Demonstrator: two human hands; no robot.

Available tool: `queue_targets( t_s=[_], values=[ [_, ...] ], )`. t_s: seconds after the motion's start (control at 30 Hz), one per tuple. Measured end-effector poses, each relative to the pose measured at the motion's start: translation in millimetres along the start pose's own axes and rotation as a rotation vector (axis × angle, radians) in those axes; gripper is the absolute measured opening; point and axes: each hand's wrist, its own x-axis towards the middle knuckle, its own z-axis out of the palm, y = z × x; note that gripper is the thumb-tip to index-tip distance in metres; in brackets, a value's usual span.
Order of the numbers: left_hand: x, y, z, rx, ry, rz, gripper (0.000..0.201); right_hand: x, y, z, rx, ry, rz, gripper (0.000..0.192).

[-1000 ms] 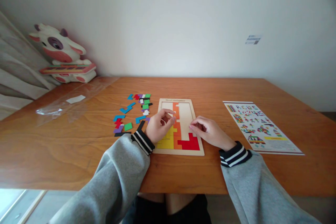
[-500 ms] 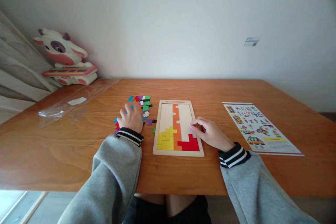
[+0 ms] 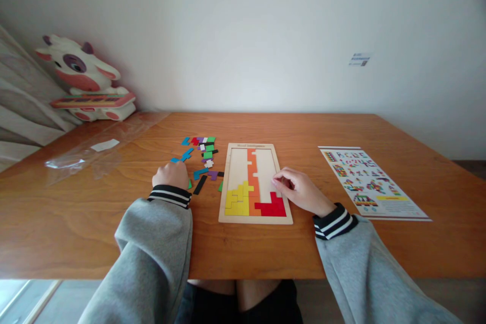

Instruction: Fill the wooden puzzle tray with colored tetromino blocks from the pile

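The left hand point(image 3: 170, 175) is seen curled, knuckles up, over the near edge of a scatter of loose puzzle pieces point(image 3: 201, 154), covering some of them; whether anything is gripped cannot be told, while the right hand point(image 3: 299, 191), fingers bent and closed on nothing visible, is rested against the right rim of a wooden puzzle tray point(image 3: 253, 184) lying between the two hands. The tray is partly filled: yellow pieces at lower left, an orange column up the middle, red pieces at lower right. A line of lettering is printed along the tray's top rim, too small to be read. To the right, a printed pattern sheet point(image 3: 370, 182) is laid flat, its top row showing block letters built from coloured shapes. A small label point(image 3: 359, 59) on the white wall is illegible. All is set on a wooden table point(image 3: 94, 223); clear plastic wrap point(image 3: 87, 154) and a cow toy point(image 3: 85, 81) are placed at the far left corner
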Motion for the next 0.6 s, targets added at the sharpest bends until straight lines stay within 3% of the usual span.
queue_targets(
  t_s=[0.27, 0.33, 0.43, 0.5, 0.6],
  values=[
    [-2.4, 3.8, -4.5, 0.089, 0.039, 0.000, 0.033, 0.4, -1.8, -0.3, -0.008, 0.006, -0.004, 0.025],
    [-2.5, 6.5, -5.7, 0.060, 0.125, 0.101, 0.036, 0.2, -1.4, -0.2, -0.007, 0.002, -0.006, 0.024],
    [-3.2, 15.0, -5.2, -0.031, 0.268, 0.401, 0.038, 0.1, -0.8, -0.1, -0.005, -0.004, -0.006, 0.024],
    [-4.3, 21.0, -2.9, -0.048, 0.251, 0.569, 0.037, 0.1, -1.0, -0.1, -0.008, 0.000, -0.009, 0.024],
    [-5.9, 24.3, -0.3, -0.028, 0.209, 0.617, 0.035, 0.4, -1.6, -0.1, -0.012, 0.006, -0.015, 0.024]
  ],
)
